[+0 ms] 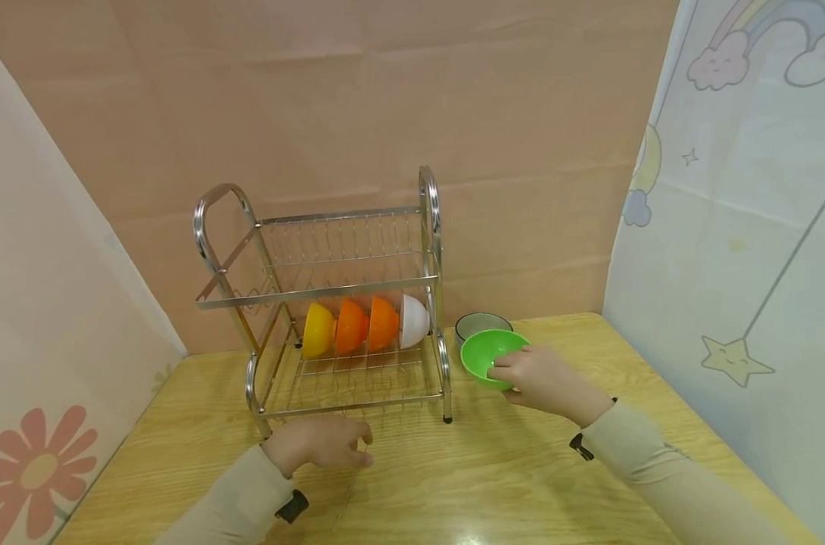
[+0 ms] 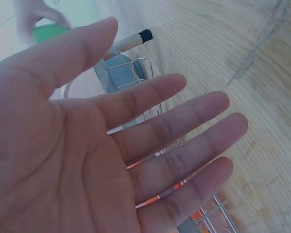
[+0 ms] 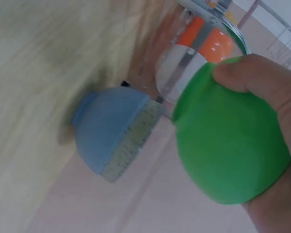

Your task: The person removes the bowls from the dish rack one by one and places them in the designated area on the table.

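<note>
1. That's a plain, smooth, bright green round bowl (image 1: 477, 356), empty inside.
2. The person's right hand (image 1: 545, 380) grips it by the rim, off the wooden table (image 1: 487, 477), tilted with its hollow upward.
3. It's near a blue footed bowl (image 3: 109, 128), right of the two-tier chrome rack (image 1: 317, 292).

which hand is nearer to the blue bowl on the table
Right. The right hand holds the green bowl just in front of the blue bowl; the left hand, holding nothing, is farther off to the left, in front of the dish rack.
</note>
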